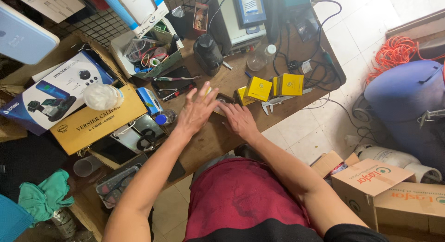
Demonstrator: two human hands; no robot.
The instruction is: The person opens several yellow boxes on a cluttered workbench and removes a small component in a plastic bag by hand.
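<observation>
Near the middle of the crowded wooden workbench (218, 135) lies a small dark open box (225, 101), and both hands meet at it: the right hand (240, 120) rests flat with its fingers touching the box's near edge, clamped on nothing, while the left hand (197, 111) hovers just beside it, fingers spread apart and blurred, holding nothing. What the box contains I cannot tell; its inside is shadowed and partly hidden by the fingers. As I judge it, the risk lies in the crowding: a loose sweep of the left hand could knock the small blue-capped bottle (165, 117) just beside it, or push the box into the yellow cartons (259, 88) standing close behind, and these could tip toward the metal caliper (278, 101) lying near the table edge, from which a nudge might send it to the tiled floor (306, 140). Farther back, a clear glass flask (257, 60) with a white cap stands among dark cables, apparently empty, and would topple easily if a cable were snagged. An open cardboard tray (143, 54) at the rear holds tangled wires and small parts. At the left, a white-lidded jar (103, 96) rests on a flat tan carton (95, 124). On the floor at the right, a brown cardboard box (371, 179) stands closed.
</observation>
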